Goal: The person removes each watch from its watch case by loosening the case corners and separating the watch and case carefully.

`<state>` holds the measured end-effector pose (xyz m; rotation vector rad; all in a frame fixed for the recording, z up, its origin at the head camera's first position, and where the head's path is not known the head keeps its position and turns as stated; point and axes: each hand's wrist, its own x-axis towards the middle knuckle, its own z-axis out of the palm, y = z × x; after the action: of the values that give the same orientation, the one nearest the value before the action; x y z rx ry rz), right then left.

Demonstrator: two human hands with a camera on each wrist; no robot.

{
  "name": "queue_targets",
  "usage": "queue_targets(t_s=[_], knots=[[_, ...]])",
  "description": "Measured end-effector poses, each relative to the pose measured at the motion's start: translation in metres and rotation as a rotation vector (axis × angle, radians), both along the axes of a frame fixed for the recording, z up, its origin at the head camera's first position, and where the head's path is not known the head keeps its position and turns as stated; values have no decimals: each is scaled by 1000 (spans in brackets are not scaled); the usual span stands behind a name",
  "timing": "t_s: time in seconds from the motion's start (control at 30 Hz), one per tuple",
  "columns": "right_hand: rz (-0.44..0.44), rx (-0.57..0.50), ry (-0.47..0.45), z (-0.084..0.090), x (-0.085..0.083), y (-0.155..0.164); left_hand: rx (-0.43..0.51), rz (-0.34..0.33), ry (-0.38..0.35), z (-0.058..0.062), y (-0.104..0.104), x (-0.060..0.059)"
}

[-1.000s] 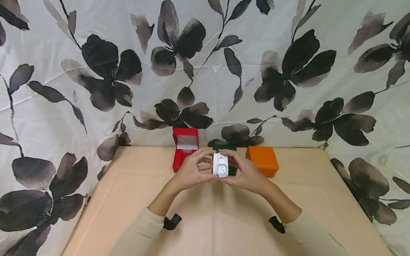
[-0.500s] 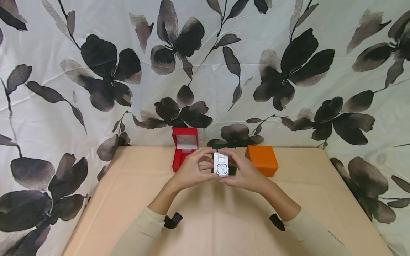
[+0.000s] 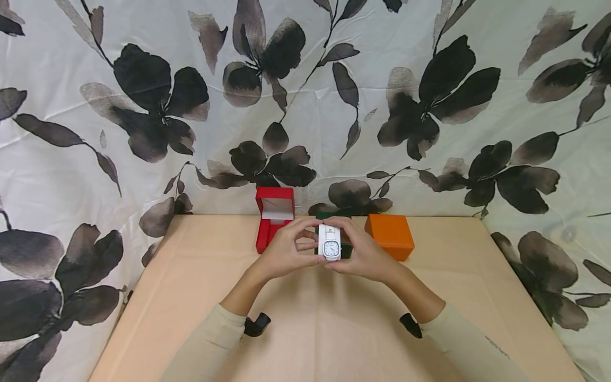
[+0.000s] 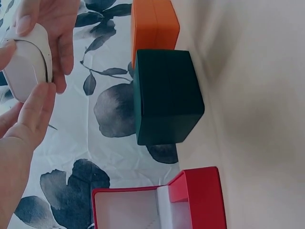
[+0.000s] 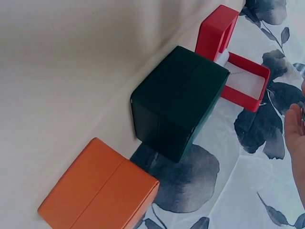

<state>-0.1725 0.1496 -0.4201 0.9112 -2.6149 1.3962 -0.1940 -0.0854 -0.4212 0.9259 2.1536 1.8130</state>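
A white wristwatch (image 3: 331, 245) with a squarish dial is held up over the table, its face toward the head camera. It is wrapped around a white cushion (image 4: 23, 69), which the left wrist view shows from the side. From the left, my left hand (image 3: 284, 250) pinches it between thumb and fingers. My right hand (image 3: 366, 252) grips the opposite side the same way. Behind the watch stands a dark green box (image 5: 178, 98), partly hidden in the head view. In the right wrist view only a little of the right hand (image 5: 296, 143) shows, at the edge.
An open red box (image 3: 265, 233) with a pale lid lining stands left of the green box. To the right sits a closed orange box (image 3: 390, 236). All three line the back of the beige-covered table (image 3: 305, 329), before a floral cloth (image 3: 353, 32).
The head view has tilted slightly, so the scene sits a little higher. Both hands keep hold of the watch in nearly the same pose.
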Motion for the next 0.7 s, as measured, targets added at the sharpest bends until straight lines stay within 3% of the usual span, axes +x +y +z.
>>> queue_targets(t_s=[0.43, 0.7], knots=[[-10, 41, 63, 4, -2, -5, -45, 30, 28, 7, -6, 0], [-17, 57, 102, 5, 0, -5, -44, 37, 40, 5, -5, 0]])
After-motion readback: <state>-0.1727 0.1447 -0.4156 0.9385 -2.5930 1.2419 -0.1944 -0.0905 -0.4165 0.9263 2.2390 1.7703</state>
